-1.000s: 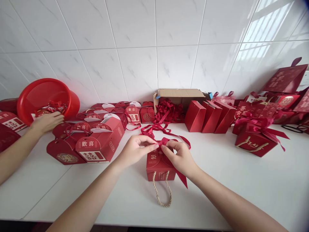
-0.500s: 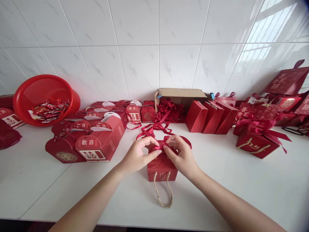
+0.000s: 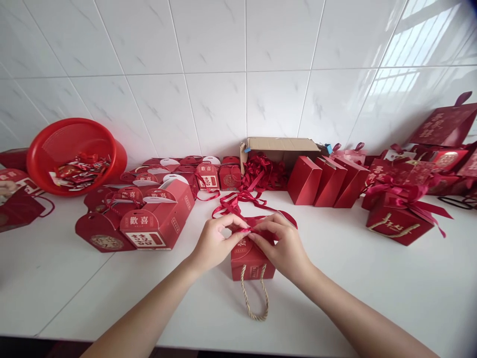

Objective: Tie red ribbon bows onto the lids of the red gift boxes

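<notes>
co-worker's hand (image 3: 6, 190) reappeared; left hand (image 3: 214, 242), right hand (image 3: 286, 243) pinch ribbon (image 3: 253, 230)

- Tilted red basin (image 3: 80, 135), small packets (image 3: 82, 171) inside: well left of the grip and beyond it
- Printed red boxes (image 3: 147, 226): grouped left of the grip
- Cardboard carton (image 3: 281, 144): beyond the grip
- Three slant-topped boxes (image 3: 306, 181): beyond the grip, rightward
- Tiled wall (image 3: 212, 40): farthest beyond the grip
</notes>
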Available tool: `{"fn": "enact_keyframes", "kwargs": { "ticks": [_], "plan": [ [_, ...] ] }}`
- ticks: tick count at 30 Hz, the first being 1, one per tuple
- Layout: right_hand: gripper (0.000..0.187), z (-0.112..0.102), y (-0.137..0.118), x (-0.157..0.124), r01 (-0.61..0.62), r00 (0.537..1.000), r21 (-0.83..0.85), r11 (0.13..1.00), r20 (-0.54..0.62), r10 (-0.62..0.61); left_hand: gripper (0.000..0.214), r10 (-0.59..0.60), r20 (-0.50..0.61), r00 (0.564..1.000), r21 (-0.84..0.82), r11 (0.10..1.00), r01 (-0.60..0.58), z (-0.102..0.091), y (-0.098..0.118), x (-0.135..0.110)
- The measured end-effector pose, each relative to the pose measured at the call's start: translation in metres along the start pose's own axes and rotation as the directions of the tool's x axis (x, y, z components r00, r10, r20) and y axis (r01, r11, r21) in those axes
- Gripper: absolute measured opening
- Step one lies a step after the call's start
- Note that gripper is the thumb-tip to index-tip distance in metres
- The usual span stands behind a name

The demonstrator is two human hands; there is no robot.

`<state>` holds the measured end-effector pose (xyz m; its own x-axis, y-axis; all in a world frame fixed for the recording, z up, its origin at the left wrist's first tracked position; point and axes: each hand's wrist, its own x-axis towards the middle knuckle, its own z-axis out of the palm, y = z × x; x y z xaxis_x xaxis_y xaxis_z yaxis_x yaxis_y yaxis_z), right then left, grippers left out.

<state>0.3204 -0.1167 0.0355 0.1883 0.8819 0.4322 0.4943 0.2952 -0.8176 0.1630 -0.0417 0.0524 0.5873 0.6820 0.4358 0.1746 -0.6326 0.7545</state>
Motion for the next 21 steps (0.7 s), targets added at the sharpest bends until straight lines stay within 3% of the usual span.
{"fn": "enact_keyframes", "kwargs": {
  "ticks": [5, 11, 15, 17, 21],
  "plan": [
    [0.014, -0.002, 0.004, 0.003, -0.106, 0.994, 0.004, 0.994, 0.027, 0.106, 0.005, 0.001, -0.023, 1.0, -0.032, 0.999, -0.002, 0.002, -0.002, 0.0],
    [0.034, -0.004, 0.005, 0.005, -0.165, 0.961, 0.156, 0.974, 0.246, 0.124, 0.006, -0.045, -0.02, 0.999, -0.134, 0.99, 0.042, 0.011, -0.007, 0.002],
    [0.034, -0.002, 0.004, 0.003, -0.225, 0.959, 0.262, 0.938, 0.228, 0.167, 0.014, -0.089, -0.052, 0.995, -0.253, 0.965, 0.073, 0.009, -0.008, 0.005],
    [0.033, -0.001, 0.003, 0.002, -0.263, 0.955, 0.272, 0.925, 0.208, 0.211, 0.014, -0.07, -0.05, 0.996, -0.207, 0.977, 0.058, 0.003, -0.006, 0.004],
    [0.03, 0.0, 0.002, 0.001, -0.277, 0.952, 0.278, 0.92, 0.21, 0.223, 0.014, -0.038, 0.077, 0.996, 0.031, 0.999, 0.035, -0.005, -0.002, -0.001]
  ]
}}
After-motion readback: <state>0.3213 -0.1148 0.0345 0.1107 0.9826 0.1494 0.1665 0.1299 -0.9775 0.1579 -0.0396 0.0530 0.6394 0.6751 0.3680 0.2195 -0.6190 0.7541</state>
